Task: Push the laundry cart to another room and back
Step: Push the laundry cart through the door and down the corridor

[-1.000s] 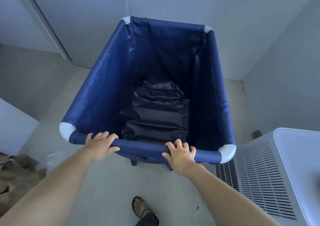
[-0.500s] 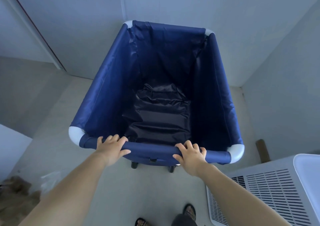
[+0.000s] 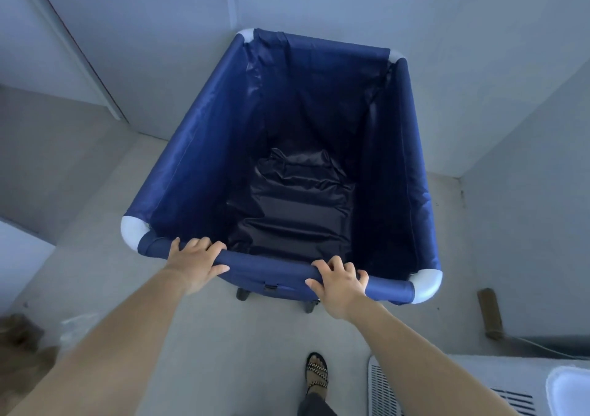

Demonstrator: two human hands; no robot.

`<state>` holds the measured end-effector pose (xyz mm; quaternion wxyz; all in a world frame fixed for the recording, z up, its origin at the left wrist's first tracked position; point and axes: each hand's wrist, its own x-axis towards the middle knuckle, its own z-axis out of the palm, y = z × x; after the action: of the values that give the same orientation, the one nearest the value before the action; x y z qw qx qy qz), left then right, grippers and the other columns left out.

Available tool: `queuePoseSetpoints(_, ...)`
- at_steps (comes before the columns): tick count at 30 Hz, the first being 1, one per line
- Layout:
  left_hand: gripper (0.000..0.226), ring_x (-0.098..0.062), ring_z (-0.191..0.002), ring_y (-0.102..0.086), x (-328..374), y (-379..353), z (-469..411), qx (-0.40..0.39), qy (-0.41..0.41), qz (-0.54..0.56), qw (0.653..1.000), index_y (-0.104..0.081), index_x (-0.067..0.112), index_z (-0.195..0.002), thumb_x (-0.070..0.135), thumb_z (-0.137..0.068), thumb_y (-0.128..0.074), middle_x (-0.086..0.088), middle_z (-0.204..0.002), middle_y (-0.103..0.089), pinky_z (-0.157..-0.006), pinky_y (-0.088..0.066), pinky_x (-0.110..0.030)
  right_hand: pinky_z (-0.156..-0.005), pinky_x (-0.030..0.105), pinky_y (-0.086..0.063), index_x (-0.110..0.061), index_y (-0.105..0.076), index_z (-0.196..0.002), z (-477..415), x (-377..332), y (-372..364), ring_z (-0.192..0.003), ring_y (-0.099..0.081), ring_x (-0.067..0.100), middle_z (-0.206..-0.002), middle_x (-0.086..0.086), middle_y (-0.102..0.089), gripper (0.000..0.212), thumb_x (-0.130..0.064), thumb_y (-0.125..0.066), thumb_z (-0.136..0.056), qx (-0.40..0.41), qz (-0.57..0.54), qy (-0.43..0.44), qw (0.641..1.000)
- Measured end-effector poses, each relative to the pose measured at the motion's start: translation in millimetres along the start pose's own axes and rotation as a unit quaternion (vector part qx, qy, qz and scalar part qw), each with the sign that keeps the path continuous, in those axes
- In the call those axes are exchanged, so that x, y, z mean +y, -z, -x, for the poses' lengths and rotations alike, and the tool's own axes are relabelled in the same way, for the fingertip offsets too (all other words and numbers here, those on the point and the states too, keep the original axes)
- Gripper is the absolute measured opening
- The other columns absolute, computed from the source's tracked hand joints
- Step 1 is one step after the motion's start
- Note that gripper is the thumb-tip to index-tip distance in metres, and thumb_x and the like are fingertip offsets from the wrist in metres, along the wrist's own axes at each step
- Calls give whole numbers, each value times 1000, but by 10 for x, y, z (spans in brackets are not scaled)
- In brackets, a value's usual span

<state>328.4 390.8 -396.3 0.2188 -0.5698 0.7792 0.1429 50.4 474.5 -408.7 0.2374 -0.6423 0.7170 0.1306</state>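
Single head cam, wide-angle, looks fwd and steeply down, close over laundry cart (image 3: 287,166) toward door (image 3: 143,32).

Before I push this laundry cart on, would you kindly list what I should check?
1. Grip of left hand on near rail: ok.
2. Grip of right hand on near rail: ok.
3. Way ahead open: door looks shut just beyond the laundry cart: not ok.
4. Free-rolling casters: only two partly visible: cannot tell.
5. Clearance from white vented unit on the right: ok.
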Motion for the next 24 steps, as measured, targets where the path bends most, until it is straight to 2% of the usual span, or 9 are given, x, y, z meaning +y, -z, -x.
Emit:
queuePoseSetpoints(4,42,-21,-125,-37,202,141,-170,-7,12,-2,1000,-32,30,-133,50,-96,-30,2,-129,-43,-114,-16,-52,-105,48,-21,-33,-26,-136,-188,229,164,-115,-37,25,-130,1,-35,45,-54,-25,-96,-12,1,11,1000)
queuePoseSetpoints(13,39,-21,-120,-39,682,164,-268,10,20,32,999,-36,30,-129,50,-96,-33,2,-121,-45,-113,-16,-52,-107,47,-17,-31,-26,-138,-266,728,253,-114,-37,26,-130,2,-34,49,-55,-23,-96,26,18,19,999)
queuePoseSetpoints(24,42,-20,-118,-42,433,-187,259,26,29,73,997,-44,31,-121,58,-91,-37,5,-115,-50,-112,-15,-51,-107,51,-17,-29,-27,-136,277,363,-192,-115,-36,28,-129,4,-34,46,-53,-24,-96,45,8,19,999)
